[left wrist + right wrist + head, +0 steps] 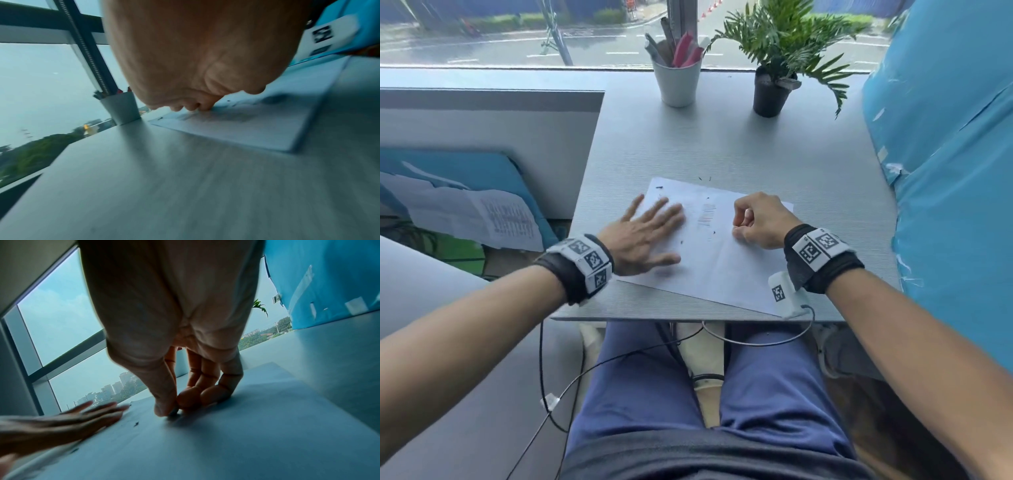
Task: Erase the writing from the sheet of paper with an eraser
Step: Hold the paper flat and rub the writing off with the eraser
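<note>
Left hand (pixel 643 236) lies flat, fingers spread, on the paper (pixel 722 260). Right hand (pixel 760 221), fingers curled, pinches a small dark eraser (pixel 173 412) against the paper on the worktop (pixel 722 147).

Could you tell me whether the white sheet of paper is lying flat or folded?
Flat: the white sheet of paper lies spread on the grey table.

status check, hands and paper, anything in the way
Left hand flat, pressing sheet of paper. Right hand pinching small dark eraser on it. Faint writing remains. Dark crumbs scattered, no obstruction.
</note>
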